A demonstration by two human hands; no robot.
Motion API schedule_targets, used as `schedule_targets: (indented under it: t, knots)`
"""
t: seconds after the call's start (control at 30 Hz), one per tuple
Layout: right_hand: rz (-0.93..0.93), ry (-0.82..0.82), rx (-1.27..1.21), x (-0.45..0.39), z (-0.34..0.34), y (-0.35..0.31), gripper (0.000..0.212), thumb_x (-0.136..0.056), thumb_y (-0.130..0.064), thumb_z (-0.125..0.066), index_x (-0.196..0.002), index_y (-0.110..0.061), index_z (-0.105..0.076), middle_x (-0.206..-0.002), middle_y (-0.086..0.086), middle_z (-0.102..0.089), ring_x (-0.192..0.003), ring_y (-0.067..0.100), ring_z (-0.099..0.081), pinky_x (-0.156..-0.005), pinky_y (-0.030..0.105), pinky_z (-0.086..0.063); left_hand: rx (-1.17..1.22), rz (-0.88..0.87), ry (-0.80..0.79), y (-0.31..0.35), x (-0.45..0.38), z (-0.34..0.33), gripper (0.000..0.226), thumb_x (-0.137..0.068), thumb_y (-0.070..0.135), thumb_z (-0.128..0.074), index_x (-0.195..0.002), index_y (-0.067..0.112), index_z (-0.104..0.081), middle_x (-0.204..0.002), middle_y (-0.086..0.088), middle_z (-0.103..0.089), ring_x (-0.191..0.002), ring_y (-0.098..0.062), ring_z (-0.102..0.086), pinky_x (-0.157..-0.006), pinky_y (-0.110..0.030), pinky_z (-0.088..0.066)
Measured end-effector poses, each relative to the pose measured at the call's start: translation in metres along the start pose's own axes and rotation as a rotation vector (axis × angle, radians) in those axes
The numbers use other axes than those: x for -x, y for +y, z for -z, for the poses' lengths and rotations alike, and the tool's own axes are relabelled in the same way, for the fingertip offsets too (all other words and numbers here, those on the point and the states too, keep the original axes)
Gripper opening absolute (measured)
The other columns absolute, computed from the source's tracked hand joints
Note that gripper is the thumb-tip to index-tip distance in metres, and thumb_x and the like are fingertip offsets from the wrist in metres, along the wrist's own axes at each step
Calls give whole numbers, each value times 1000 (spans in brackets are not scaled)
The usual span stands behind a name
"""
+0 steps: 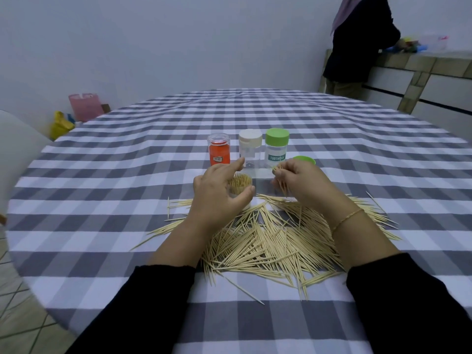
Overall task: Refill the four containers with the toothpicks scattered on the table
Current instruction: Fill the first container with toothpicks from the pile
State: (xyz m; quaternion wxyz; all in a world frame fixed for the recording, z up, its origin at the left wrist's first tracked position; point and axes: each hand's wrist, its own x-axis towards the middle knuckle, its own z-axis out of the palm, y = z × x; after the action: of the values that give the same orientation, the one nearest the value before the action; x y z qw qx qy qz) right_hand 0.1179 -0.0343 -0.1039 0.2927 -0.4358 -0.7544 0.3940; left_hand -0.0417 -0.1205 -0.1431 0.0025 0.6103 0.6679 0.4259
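Toothpicks (268, 241) are light, stiff and pointy, so best pinched mid-length in small bundles; pale wood, heaped lower centre of the worktop (102, 180). Left hand (219, 195) curls round the nearly full open jar (240, 185), right hand (298, 182) pinches a bundle (279, 175) beside it

Left hand (219, 198) covers most of the open container (241, 186) so its wall and fill depth can't be read, right hand (298, 185) hides the lower ends of its toothpick bundle (281, 178) and most of the green lid (304, 160), standing person (357, 47) cut at top edge.
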Motion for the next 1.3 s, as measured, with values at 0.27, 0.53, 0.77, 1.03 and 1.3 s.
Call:
schedule_targets:
  t: [0.27, 0.53, 0.77, 1.03, 1.3]
  knots:
    - [-96, 83, -590, -1, -18, -6, 15, -97, -6, -48, -86, -11, -58, -74, 6, -60, -68, 21, -65, -71, 37, -58, -38, 68, -90, 0, 0, -2, 83, -74, 57, -53, -149, 32, -30, -141, 8, -49, -130, -12, -39, -98, -30, -17]
    - [83, 260, -936, -2, -43, -26, 12, -97, -5, -48, -92, -11, -58, -73, 4, -66, -80, 21, -69, -82, 31, -56, 62, 185, -103, -4, 0, -6, 101, -81, 48, -69, -155, 30, -2, -139, 4, -50, -129, -17, -36, -99, -29, -15]
    - [195, 196, -813, 0, -60, -25, 15, -94, -4, -54, -90, -17, -60, -85, 7, -68, -82, 13, -67, -73, 23, -54, 97, 200, -94, -11, -3, -9, 104, -77, 55, -68, -154, 33, -2, -107, 9, -67, -116, -11, -52, -89, -25, -13]
    - [229, 51, -527, 5, -57, -12, 50, -91, -2, -58, -111, -48, -56, -101, 13, -66, -96, 9, -63, -85, 27, -55, 83, 246, -121, -11, -5, -9, 108, -66, 61, -57, -154, 33, -2, -91, 7, -69, -105, -9, -59, -93, -29, -17]
    - [362, 190, -108, 7, -58, -4, 23, -91, -12, -59, -109, -20, -70, -105, -9, -57, -104, 5, -54, -91, 19, -47, 49, 245, -138, -4, -5, -5, 105, -69, 56, -54, -155, 27, -2, -91, 11, -67, -109, -7, -52, -93, -29, -16]
